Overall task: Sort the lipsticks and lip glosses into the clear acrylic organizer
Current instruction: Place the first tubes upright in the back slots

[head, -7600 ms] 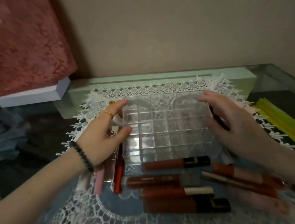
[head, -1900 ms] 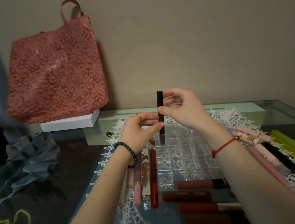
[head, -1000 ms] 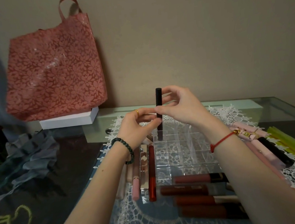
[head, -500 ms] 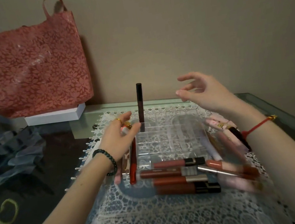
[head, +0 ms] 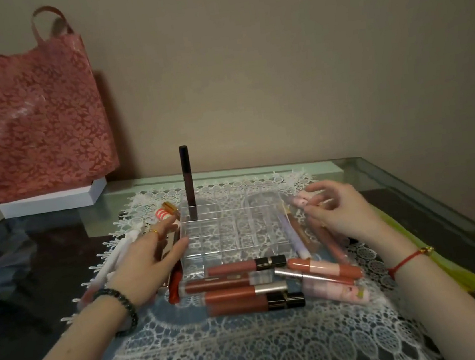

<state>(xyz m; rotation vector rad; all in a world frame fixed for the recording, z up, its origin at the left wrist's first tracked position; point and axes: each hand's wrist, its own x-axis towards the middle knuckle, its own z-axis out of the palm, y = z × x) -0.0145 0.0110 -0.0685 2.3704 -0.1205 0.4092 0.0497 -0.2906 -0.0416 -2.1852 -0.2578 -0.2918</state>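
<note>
Organizer (head: 236, 230), clear and gridded, sits mid-frame between the two hands, and only one dark tube (head: 187, 180) stands upright in it, in the far-left cell. The left hand (head: 147, 262) lies open, fingers straight over the tubes beside the organizer's left wall, thumb touching that wall or just short of it, gripping nothing. The right hand (head: 339, 212) hovers at the organizer's far-right corner, fingers loosely curled over a pink tube (head: 300, 202); whether they have closed on it I cannot tell. The step in hand looks like fetching the next tube. It would go best pinched near its middle, lifted clear of its neighbours, turned upright and lowered base first into a free cell. Meanwhile the left hand should brace the light box so it does not slide on the lace mat (head: 222, 355). A row of reddish glosses (head: 243, 286) lies flat along the organizer's near edge, with more down its right side. The tubes under the left palm are mostly covered. The clear dividers blur into the lace, so the cell count is uncertain, and the labels are unreadable. On the glass desk (head: 430, 201), a red bag (head: 25, 122) at upper left is cut by the frame edge, and the yellow strip (head: 417, 244) at right I cannot identify.
</note>
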